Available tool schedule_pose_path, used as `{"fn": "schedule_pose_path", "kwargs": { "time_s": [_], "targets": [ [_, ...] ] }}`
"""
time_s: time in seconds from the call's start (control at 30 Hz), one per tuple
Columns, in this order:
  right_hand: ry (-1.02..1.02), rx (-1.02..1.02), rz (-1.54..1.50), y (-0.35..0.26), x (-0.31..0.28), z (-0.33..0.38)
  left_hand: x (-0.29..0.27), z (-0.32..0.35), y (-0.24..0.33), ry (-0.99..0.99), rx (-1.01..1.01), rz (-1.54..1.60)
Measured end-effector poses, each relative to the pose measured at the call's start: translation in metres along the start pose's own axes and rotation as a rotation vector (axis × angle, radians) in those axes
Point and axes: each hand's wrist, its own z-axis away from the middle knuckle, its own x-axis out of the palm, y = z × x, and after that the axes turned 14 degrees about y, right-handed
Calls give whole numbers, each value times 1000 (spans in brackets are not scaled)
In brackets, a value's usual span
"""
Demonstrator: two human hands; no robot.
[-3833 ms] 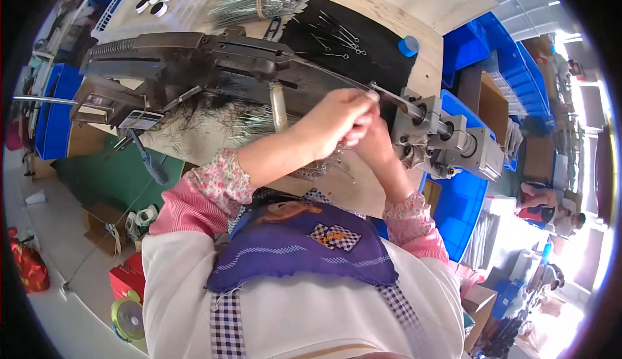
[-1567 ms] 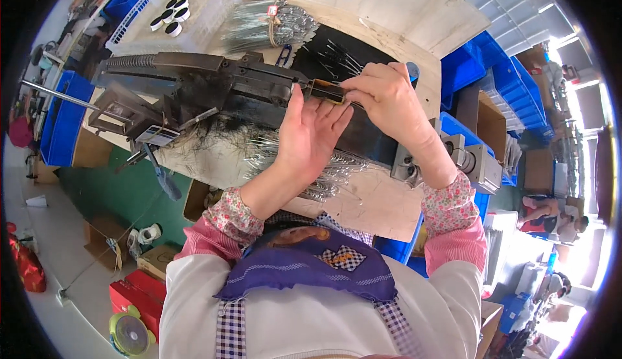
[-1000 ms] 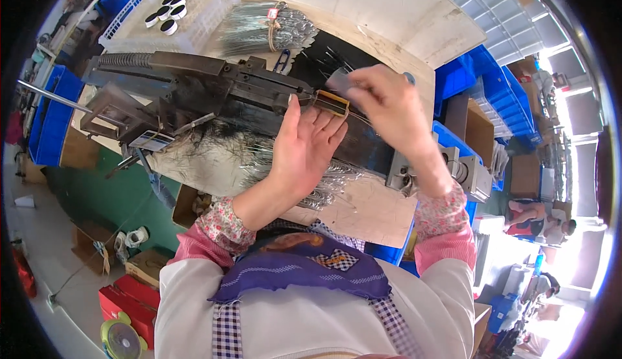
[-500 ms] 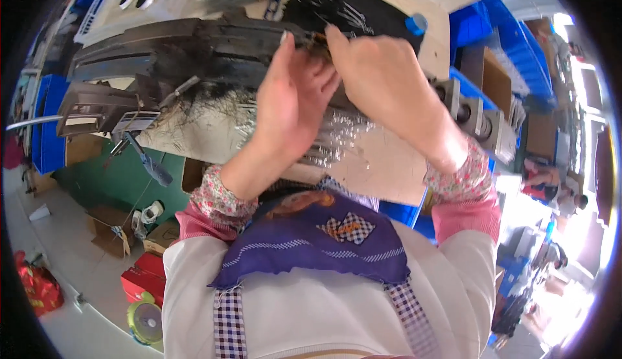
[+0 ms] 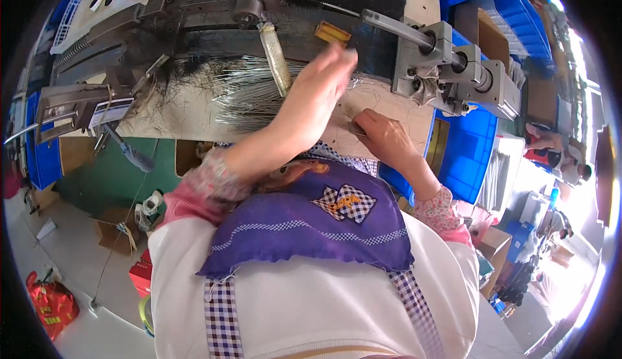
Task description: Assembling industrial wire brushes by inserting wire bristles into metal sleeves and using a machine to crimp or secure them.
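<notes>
the bundle of thin wires (image 5: 249,93) fans across the bench at 11 o'clock. the left hand (image 5: 317,93) hovers open-fingered over it, blurred. the right hand (image 5: 382,135), at 1 o'clock, pinches a small strip (image 5: 355,128). the dark machine (image 5: 194,16) blocks the far side.

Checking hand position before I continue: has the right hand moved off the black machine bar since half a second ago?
Yes. The right hand has dropped from the black machine bar toward the person, onto the table.

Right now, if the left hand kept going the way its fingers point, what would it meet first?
Probably the small yellow block on the dark machine bed, just beyond the left hand; depth is unclear, so it might pass above.
</notes>
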Motion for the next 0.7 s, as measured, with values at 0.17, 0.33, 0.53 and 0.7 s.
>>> {"fn": "schedule_pose_path", "kwargs": {
  "time_s": [0.17, 0.33, 0.53, 0.7],
  "targets": [
    [142, 101, -370, -13, -42, 3, -118, 61, 56, -247, 911, -814],
    [457, 224, -332, -14, -74, 2, -278, 56, 121, 1199, 1338, -1993],
    [755, 282, -608, 4, -95, -9, -393, 107, 185, 1402, 690, -1712],
    [808, 293, -766, 3, -103, -13, -292, 70, 121, 1447, 788, -1837]
  ]
}}
